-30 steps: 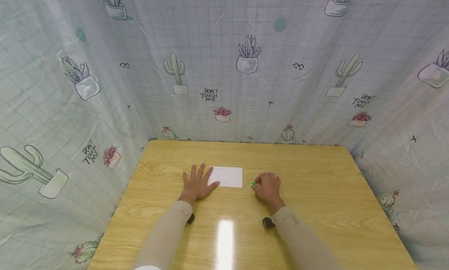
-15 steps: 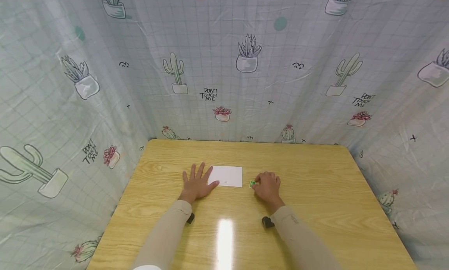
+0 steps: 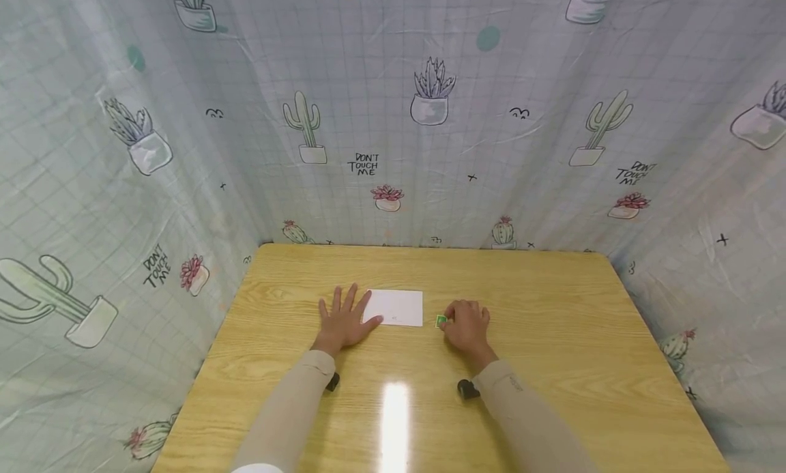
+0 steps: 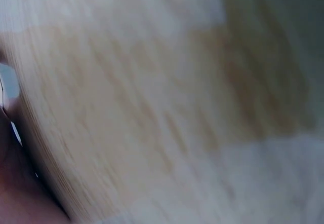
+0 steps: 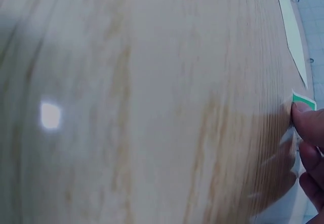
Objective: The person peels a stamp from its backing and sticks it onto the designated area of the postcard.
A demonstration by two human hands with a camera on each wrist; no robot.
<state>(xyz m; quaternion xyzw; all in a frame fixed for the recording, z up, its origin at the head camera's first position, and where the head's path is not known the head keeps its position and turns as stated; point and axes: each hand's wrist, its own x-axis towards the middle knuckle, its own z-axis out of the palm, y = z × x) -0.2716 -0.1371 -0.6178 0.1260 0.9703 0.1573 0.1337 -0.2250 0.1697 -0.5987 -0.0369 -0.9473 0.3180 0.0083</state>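
On the wooden table lies a white rectangular piece of paper (image 3: 396, 306), with a small faint mark near its lower edge. Fingers spread, my left hand (image 3: 342, 325) rests flat, its thumb and index finger on the paper's left side. To the right of the paper, my right hand (image 3: 469, 328) pinches a small green square with a white border (image 3: 441, 321), which looks like a stamp or sticker. In the right wrist view the thumb covers part of this green square (image 5: 302, 100), and the paper (image 5: 293, 34) shows beyond it.
The wooden table (image 3: 552, 302) reaches back to a curtain (image 3: 473, 152) printed with cacti, which also hangs along both sides. A bright light reflection (image 3: 395, 418) falls on the tabletop between the forearms. Both wrists carry small black cameras (image 3: 468, 389).
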